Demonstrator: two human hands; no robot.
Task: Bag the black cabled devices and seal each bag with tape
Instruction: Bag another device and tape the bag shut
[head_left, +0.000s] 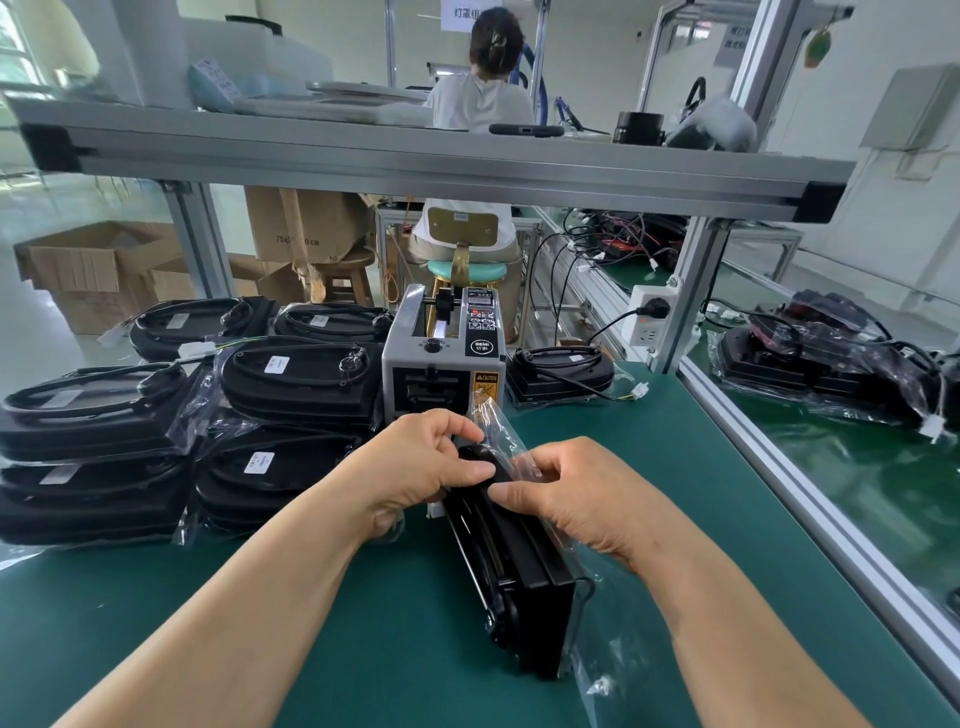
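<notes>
A black cabled device stands on its edge on the green mat, inside a clear plastic bag whose open end sticks up at the far side. My left hand pinches the bag's top flap from the left. My right hand pinches the same flap from the right, fingers curled over the device's upper end. Right behind my hands stands the grey tape dispenser. One unbagged black device with a white connector lies to the dispenser's right.
Stacks of bagged devices fill the mat's left side. An aluminium frame rail borders the mat on the right, with more bagged devices beyond it. A person sits at the bench ahead, back turned. Cardboard boxes stand at the far left.
</notes>
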